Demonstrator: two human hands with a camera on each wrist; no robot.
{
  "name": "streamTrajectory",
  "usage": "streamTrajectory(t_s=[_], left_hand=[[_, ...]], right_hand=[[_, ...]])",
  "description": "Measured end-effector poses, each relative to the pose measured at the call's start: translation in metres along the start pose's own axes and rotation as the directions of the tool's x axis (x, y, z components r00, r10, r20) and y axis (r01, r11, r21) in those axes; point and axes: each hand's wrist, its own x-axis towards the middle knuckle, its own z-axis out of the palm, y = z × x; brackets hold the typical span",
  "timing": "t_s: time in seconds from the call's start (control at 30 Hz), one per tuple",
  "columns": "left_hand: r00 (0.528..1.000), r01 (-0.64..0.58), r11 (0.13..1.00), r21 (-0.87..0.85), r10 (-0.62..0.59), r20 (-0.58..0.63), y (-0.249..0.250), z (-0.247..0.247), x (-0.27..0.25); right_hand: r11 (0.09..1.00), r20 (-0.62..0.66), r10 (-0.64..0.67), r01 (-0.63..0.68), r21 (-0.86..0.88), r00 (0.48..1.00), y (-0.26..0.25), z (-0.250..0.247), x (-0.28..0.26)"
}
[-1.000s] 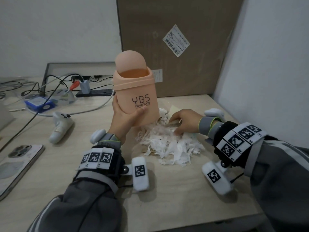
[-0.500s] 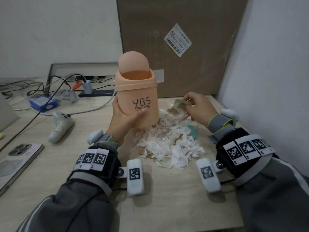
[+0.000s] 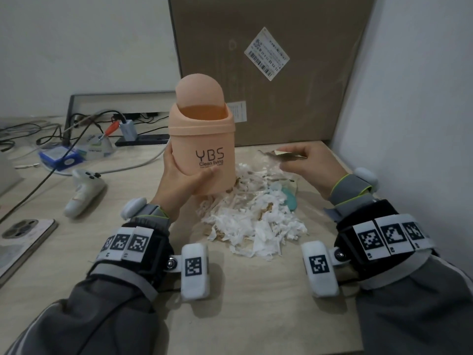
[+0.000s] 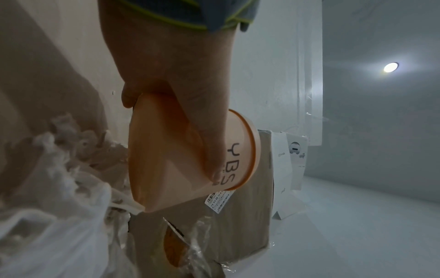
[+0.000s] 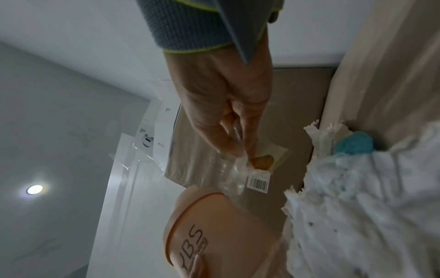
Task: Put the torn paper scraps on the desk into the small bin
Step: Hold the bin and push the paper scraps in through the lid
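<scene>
left hand [image 3: 184, 183] grips bin [image 3: 202, 149], centre frame | right hand [image 3: 304, 165] pinches scrap [image 3: 279, 155] — carry it level over the open mouth, then release

head cam looks down; wrist cams close; all share bin [image 3: 202, 152].
</scene>
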Motion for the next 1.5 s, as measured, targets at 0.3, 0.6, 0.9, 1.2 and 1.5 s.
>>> streamTrajectory(t_s=[0.3,0.6,0.9,1.2,1.5], left_hand=[[0.988,-0.142,0.970,0.198,0.126,0.093,0.004,-0.002,0.002],[0.985,-0.158,0.963,0.217,0.140,0.100,0.005,-0.003,0.004],[0.969,-0.187,0.969,0.159,0.156,0.192,0.013,-0.002,0.000],[0.952,-0.215,0.958,0.189,0.162,0.259,0.016,0.005,-0.002],[0.948,-0.227,0.957,0.180,0.174,0.266,0.015,0.006,-0.004]], right_hand=[[0.966,-0.355,-0.168,0.226,0.127,0.920,-0.015,-0.010,0.000],[0.719,-0.302,-0.313,0.432,0.545,0.901,-0.064,-0.016,0.006],[0.867,-0.257,-0.391,0.448,0.221,0.884,-0.064,0.017,0.015],[0.850,-0.218,-0.523,0.485,-0.204,0.824,-0.062,0.035,0.014],[0.726,0.145,-0.538,0.544,-0.420,0.830,-0.075,0.024,0.007]])
